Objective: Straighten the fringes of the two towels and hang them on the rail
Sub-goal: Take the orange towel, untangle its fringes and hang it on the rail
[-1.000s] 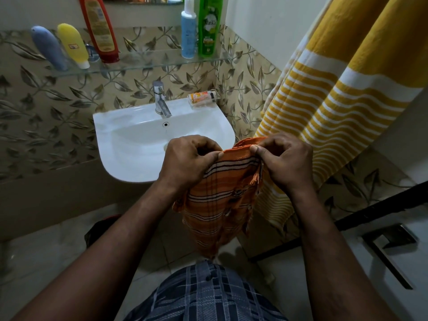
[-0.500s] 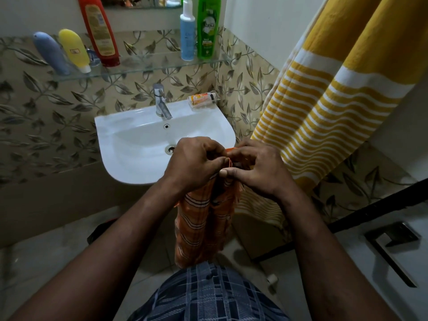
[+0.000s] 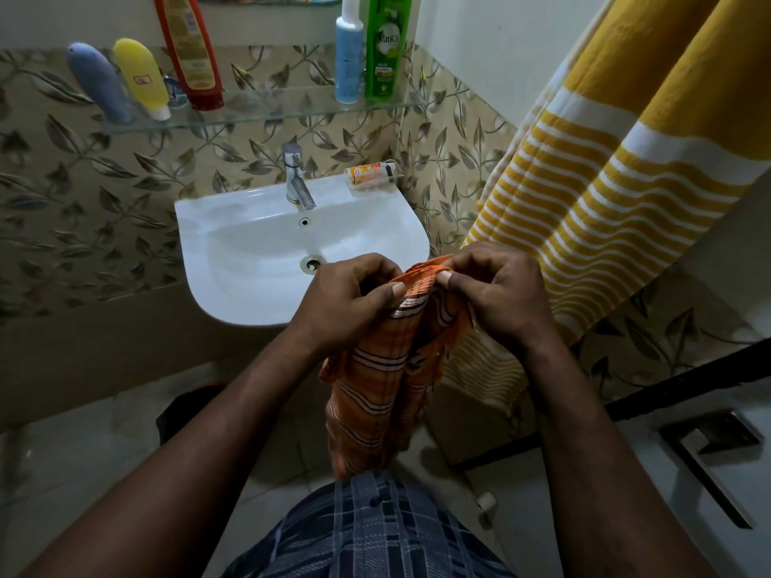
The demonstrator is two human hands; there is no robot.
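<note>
An orange checked towel (image 3: 375, 381) with dark and white stripes hangs bunched from both my hands in front of the sink. My left hand (image 3: 346, 298) pinches its top edge between thumb and curled fingers. My right hand (image 3: 500, 289) pinches the same edge a short way to the right, with a small hump of cloth between the two thumbs. A short fringe shows along the towel's right side below my right hand. A large yellow towel (image 3: 626, 181) with white stripes hangs on the right wall. Its rail is out of view.
A white sink (image 3: 233, 252) with a tap (image 3: 296, 177) is fixed to the leaf-patterned wall. A small tube (image 3: 369, 175) lies on its back corner. A glass shelf (image 3: 267, 106) above carries several bottles. A white door with a dark handle (image 3: 705, 452) stands at the lower right.
My hands came together half a second ago, folding the towel narrow. They have since drawn slightly apart along the top edge, still pinching it.
</note>
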